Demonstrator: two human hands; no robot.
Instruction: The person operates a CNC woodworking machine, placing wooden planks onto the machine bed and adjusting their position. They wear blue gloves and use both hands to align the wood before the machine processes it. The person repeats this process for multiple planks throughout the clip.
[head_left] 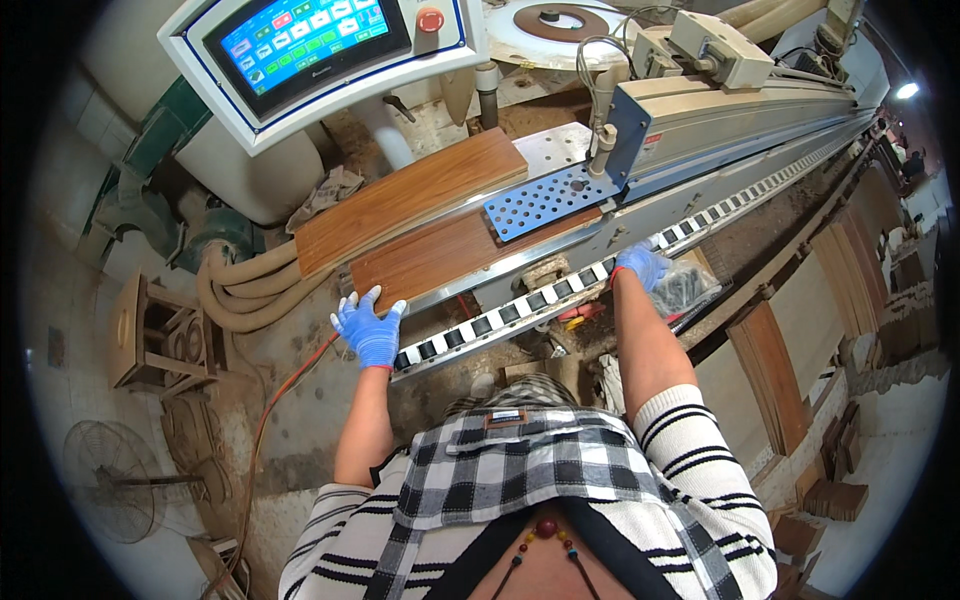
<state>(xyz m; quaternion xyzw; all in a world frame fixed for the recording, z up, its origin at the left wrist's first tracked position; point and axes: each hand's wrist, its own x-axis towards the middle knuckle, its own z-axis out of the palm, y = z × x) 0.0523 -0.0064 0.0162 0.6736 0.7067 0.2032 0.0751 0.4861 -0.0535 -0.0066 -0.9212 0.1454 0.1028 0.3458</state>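
A wooden board [420, 262] lies along a metal edge, partly under a perforated blue plate [535, 207]. My left hand [367, 330], in a blue glove, is open, its spread fingers touching the board's left end. A second wooden board [400, 200] lies behind it. My right hand [641, 265], also gloved, has its fingers bent at the roller rail [520, 312]; what they hold, if anything, is hidden. A plastic bag of dark pieces [680, 292] sits just beside that hand.
The machine's long beam [730, 115] runs to the back right, below a control screen [295, 50] at upper left. Hoses [240, 300], a wooden stool [145, 335] and a fan [110, 480] stand left. Stacked panels [840, 270] line the right, where a distant person [912, 160] appears.
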